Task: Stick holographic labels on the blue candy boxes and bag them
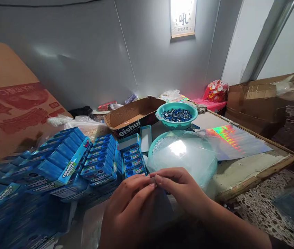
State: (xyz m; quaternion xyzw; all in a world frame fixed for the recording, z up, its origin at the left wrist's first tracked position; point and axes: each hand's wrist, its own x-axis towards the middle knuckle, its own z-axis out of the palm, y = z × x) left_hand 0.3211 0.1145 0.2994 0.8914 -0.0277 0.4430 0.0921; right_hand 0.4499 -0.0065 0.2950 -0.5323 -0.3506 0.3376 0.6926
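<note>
Fingers (159, 179): those of the left hand (130, 207) and the right hand (185, 190) meet tip to tip, pinched narrow on a small pale piece (152, 179). What it is, I cannot tell.
Piece: held low over the near edge of the tabletop (241, 167), just in front of the near bowl.
Near bowl (152, 145): round teal plastic, covered by clear glossy sheets, with small white beads at its left rim.
Far bowl (176, 125): the same teal, filled with shiny dark-blue pieces.
Blue boxes (66, 162): glossy card, oblong, stacked in rows left of the hands.
Cardboard box (134, 117): brown, open, flaps out, behind the blue boxes.
Shiny sheet (235, 140): flat, with a rainbow glare, right of the bowls.
Tabletop: pale and worn, with a wooden rim along its right edge.
Floor (266, 211): speckled stone.
Room: smooth grey walls (84, 52) meet in a corner, with a lit framed sign (182, 17) high up. Brown cartons (256, 100) stand at the right, and a red patterned bag (216, 90) sits beside them.
</note>
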